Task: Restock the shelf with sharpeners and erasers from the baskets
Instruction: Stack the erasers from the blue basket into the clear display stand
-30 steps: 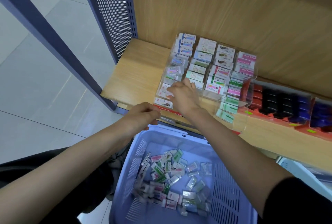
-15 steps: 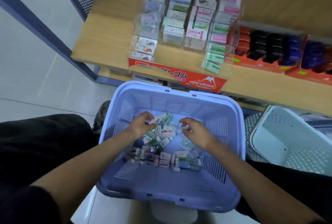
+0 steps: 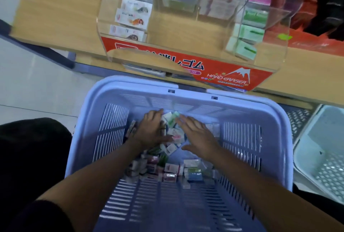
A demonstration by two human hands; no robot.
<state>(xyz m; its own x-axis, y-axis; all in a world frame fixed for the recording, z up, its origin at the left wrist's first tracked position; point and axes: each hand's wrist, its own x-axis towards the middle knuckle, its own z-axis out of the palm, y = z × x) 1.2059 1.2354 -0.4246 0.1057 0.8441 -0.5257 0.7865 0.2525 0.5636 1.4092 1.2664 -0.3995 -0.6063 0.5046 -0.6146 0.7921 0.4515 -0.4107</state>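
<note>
A lilac plastic basket [image 3: 268, 112] sits in front of me with several small boxed erasers [image 3: 172, 173] heaped on its floor. Both my hands are down inside it. My left hand [image 3: 149, 129] lies over the pile with its fingers bent onto the boxes. My right hand [image 3: 197, 135] is spread flat, fingers straight, over the erasers beside it. Above the basket, on the wooden shelf [image 3: 61, 17], stands a clear acrylic eraser display [image 3: 275, 32] with a red front label; its left and right columns hold boxes, its near middle bays are bare.
A white perforated basket [image 3: 322, 149] stands at the right on the floor. A red tray with dark items [image 3: 327, 8] sits on the shelf right of the display. Pale floor tiles lie to the left, and my dark trouser leg [image 3: 31, 149] is beside the lilac basket.
Both hands left the shelf display and dropped into the lilac basket. Since half a second ago they have slid toward its far side, and the right hand has flattened out.
</note>
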